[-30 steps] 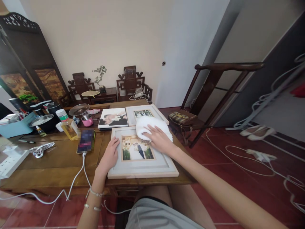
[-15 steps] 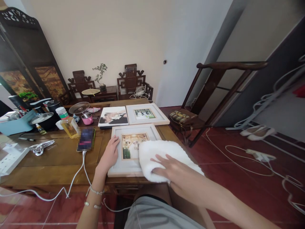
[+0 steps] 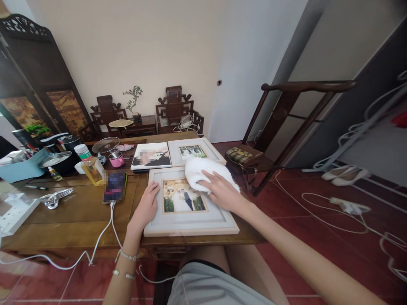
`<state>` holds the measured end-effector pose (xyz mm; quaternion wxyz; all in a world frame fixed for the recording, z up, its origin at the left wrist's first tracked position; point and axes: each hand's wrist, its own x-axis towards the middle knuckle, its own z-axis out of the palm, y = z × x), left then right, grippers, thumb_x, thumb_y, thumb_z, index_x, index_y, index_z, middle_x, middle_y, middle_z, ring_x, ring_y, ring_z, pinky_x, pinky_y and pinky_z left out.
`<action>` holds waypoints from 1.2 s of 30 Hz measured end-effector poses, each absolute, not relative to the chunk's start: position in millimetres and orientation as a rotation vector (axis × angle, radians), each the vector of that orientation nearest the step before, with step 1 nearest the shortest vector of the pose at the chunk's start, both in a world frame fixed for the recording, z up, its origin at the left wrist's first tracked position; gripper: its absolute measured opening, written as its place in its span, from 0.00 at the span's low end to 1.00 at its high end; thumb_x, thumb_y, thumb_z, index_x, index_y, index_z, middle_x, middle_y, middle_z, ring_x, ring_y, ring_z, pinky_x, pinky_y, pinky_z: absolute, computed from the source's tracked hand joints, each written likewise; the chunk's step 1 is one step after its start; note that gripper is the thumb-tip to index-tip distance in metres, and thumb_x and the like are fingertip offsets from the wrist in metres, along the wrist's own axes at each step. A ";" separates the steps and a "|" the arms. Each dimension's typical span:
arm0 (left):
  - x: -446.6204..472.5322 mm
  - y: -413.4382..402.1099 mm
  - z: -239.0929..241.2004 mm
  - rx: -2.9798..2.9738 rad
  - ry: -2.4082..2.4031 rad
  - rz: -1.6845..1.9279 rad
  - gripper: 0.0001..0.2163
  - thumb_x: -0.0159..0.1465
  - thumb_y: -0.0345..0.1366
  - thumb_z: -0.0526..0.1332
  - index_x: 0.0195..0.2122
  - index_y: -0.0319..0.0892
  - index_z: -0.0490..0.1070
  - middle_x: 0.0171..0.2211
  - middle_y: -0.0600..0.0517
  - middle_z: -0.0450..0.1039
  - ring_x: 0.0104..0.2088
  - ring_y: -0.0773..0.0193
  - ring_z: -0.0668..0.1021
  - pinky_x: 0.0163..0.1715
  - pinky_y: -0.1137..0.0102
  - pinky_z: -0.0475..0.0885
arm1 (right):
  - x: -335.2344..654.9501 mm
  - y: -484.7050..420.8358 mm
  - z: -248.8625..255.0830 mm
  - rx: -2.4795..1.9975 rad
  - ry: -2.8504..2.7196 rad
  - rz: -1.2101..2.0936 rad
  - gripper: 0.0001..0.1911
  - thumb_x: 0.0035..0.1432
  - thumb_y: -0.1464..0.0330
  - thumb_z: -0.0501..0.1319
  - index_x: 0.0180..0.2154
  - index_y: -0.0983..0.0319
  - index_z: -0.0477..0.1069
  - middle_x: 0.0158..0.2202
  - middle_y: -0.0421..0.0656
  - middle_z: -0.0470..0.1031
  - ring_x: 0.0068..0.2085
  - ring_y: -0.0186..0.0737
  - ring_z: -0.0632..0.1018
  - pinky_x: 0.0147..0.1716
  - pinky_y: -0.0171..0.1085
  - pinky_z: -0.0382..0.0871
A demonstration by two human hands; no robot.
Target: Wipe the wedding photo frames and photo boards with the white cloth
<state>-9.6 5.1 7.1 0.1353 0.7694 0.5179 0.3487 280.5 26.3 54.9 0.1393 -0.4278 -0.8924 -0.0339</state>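
One partly blurred picture (image 3: 160, 156) lies beyond the near photo frame (image 3: 182, 203), lower middle. The right hand (image 3: 224, 191) holds a white cloth (image 3: 203, 166), hiding that frame's top right; the open left hand (image 3: 147, 207) touches its left side.

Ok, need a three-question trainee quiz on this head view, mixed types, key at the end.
1. What does the right hand hold?
A) a bottle
B) a white cloth
C) a marker

2. True or false: the left hand lies on the white cloth.

3. Fill in the colour: beyond the phone stands a ____ cup.

Key:
1. B
2. False; it rests on the left edge of the nearer picture frame.
3. pink
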 end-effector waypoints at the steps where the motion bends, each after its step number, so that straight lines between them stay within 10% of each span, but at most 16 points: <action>1: -9.3 4.9 7.8 2.227 1.505 1.001 0.23 0.59 0.22 0.48 0.55 0.38 0.66 0.59 0.42 0.63 0.64 0.57 0.59 0.63 0.54 0.53 | 278.6 33.8 55.2 -1.252 -2.575 -0.126 0.32 0.44 0.84 0.51 0.52 0.63 0.67 0.61 0.52 0.62 0.64 0.47 0.56 0.60 0.54 0.51; 21: -5.6 1.9 14.3 2.205 1.554 0.931 0.22 0.60 0.22 0.47 0.55 0.34 0.65 0.60 0.40 0.61 0.64 0.56 0.58 0.64 0.55 0.53 | 275.2 -81.1 96.7 -1.196 -2.890 0.370 0.33 0.42 0.85 0.50 0.50 0.59 0.69 0.62 0.50 0.59 0.65 0.49 0.53 0.61 0.55 0.47; 36: -9.4 4.2 8.2 2.217 1.526 0.982 0.23 0.59 0.22 0.47 0.55 0.37 0.66 0.59 0.43 0.62 0.64 0.58 0.58 0.64 0.56 0.53 | 266.2 41.9 50.9 -1.286 -2.570 -0.107 0.30 0.46 0.83 0.51 0.51 0.62 0.68 0.61 0.51 0.62 0.64 0.51 0.55 0.59 0.61 0.43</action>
